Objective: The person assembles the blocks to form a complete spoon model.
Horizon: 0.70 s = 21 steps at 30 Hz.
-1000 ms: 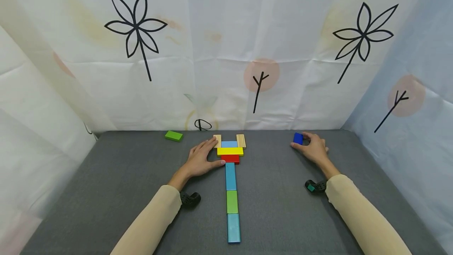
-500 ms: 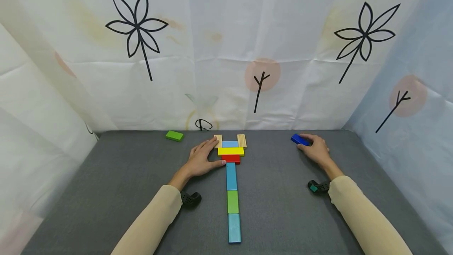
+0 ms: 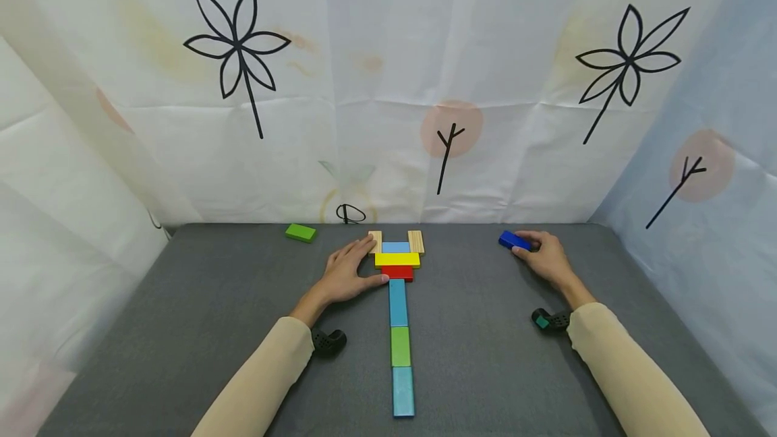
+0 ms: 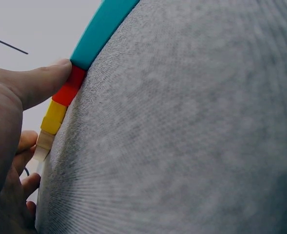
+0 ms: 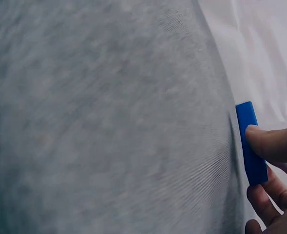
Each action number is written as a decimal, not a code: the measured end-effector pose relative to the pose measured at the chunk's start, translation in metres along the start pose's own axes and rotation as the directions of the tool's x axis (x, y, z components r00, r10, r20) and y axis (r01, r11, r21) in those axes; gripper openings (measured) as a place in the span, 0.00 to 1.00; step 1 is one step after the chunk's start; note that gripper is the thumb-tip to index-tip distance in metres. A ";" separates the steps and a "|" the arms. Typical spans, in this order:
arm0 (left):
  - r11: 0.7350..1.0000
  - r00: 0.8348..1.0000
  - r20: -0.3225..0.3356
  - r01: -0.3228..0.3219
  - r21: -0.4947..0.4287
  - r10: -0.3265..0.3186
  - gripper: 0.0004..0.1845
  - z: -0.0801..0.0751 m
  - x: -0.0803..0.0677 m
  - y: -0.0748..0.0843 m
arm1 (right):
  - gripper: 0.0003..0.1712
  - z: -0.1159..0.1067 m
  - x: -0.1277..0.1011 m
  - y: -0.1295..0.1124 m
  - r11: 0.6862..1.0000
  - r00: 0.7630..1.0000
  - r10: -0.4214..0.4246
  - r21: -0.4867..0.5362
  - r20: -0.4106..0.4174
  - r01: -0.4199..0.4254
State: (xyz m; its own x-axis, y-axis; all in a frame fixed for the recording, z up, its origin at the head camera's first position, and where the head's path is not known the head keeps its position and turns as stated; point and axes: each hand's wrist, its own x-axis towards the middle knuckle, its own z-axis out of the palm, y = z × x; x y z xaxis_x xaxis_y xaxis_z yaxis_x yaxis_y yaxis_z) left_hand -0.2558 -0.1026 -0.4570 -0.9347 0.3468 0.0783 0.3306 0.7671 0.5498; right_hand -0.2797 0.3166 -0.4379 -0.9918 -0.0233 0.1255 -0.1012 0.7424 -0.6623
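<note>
On the far right of the grey table (image 3: 182,329), the right hand (image 3: 548,258) grasps a dark blue block (image 3: 514,241) that lies flat on the cloth close to the far edge; the right wrist view shows the thumb pressed on the block's top with the other fingers curled along its side, so the hand is pinching it. Well apart to the left, at the middle of the table, the left hand (image 3: 346,274) rests with straight, relaxed fingers against a flat pattern of coloured blocks. Its thumb touches the left end of the red block (image 3: 397,273), as the left wrist view shows plainly, and its fingertips reach the left wooden block (image 3: 374,241). Just beyond the red block lies the yellow block (image 3: 397,259), then a light blue block (image 3: 395,247) set between the left wooden block and a right wooden block (image 3: 415,241). From the red block a straight line runs toward the near edge: a blue block (image 3: 397,302), a green block (image 3: 400,346) and a teal block (image 3: 403,391), end to end. A loose green block (image 3: 300,232) lies apart on the far left of the table, near the backdrop. Behind the table hangs a white curtain (image 3: 376,86) printed with black flowers and twigs
</note>
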 end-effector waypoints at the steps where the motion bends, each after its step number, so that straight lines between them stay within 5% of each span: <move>1: 1.000 1.000 -0.001 -0.003 -0.002 0.003 0.47 0.000 0.000 0.000 | 0.25 0.000 0.000 -0.002 1.000 1.000 -0.008 0.012 0.008 0.008; 21: 1.000 1.000 -0.008 -0.002 -0.008 0.002 0.47 0.000 -0.001 0.001 | 0.21 0.051 0.024 -0.088 0.970 0.966 -0.215 0.147 0.142 0.194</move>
State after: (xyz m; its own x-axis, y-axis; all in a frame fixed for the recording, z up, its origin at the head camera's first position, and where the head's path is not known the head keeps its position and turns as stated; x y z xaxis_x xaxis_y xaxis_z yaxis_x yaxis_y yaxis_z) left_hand -0.2546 -0.1019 -0.4562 -0.9351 0.3437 0.0858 0.3311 0.7619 0.5567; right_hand -0.2982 0.2159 -0.4143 -0.9477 -0.2768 0.1588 -0.3020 0.6170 -0.7267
